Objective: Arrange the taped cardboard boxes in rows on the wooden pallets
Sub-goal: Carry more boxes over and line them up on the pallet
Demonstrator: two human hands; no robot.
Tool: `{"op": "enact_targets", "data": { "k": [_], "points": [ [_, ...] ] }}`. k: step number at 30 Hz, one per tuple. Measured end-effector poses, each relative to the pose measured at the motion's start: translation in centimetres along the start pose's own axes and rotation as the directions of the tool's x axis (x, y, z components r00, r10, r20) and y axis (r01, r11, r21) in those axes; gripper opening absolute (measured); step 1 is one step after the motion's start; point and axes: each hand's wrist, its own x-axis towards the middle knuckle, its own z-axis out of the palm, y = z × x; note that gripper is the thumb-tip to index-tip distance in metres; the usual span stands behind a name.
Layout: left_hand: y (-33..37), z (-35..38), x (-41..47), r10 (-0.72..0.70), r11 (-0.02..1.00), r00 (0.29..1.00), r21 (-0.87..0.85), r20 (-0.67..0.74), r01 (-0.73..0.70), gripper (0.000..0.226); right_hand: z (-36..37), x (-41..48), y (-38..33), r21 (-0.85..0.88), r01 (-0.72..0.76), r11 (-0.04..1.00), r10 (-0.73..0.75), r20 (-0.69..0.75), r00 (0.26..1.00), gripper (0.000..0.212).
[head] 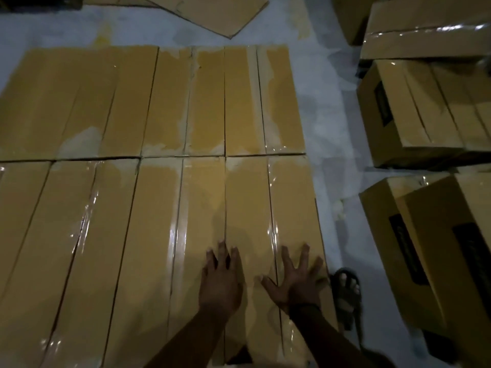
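Note:
Taped brown cardboard boxes lie side by side in two rows, a near row [148, 248] and a far row [164, 102], their tops shiny with clear tape. Whatever they rest on is hidden beneath them. My left hand [220, 280] lies flat, palm down, over the seam between the two rightmost near boxes. My right hand [295, 280] presses flat with spread fingers on the rightmost near box [289, 208], close to its right edge. Neither hand holds anything.
More taped boxes [425, 112] stand loosely stacked at the right, across a strip of pale floor [332, 128]. Another box [435, 248] sits at the near right. Flat cardboard sheets [220, 11] lie at the far edge. A sandalled foot [348, 285] stands beside the rightmost box.

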Motion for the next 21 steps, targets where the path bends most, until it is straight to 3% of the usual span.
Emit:
{"op": "enact_targets", "data": {
  "k": [3, 6, 11, 15, 21],
  "points": [
    [-0.3, -0.3, 0.6, 0.02, 0.999, 0.999, 0.04, 0.028, -0.021, 0.1, -1.0, 0.4, -0.5, 0.079, 0.026, 0.997, -0.03, 0.04, 0.999, 0.106],
    [-0.4, -1.2, 0.9, 0.015, 0.999, 0.998, 0.031, 0.06, -0.017, 0.091, -2.7, 0.3, 0.0, 0.25, 0.06, 0.966, -0.066, 0.016, 0.998, 0.1],
    [1.8, -2.5, -1.5, 0.108, 0.994, 0.992, -0.001, -0.068, -0.108, 0.071, -5.0, -2.7, 2.4, 0.274, 0.173, 0.946, -0.147, -0.111, 0.983, 0.092],
    [8.6, -1.3, -3.2, 0.276, 0.96, 0.943, 0.007, -0.185, -0.28, 0.054, -6.1, -5.5, 8.2, 0.297, 0.203, 0.933, -0.141, -0.217, 0.966, 0.086],
    [24.2, 0.8, -4.6, 0.323, 0.923, 0.934, -0.166, -0.152, -0.347, 0.076, -8.2, -7.3, 22.3, 0.397, 0.233, 0.888, -0.033, -0.451, 0.892, 0.081]
  ]
}}
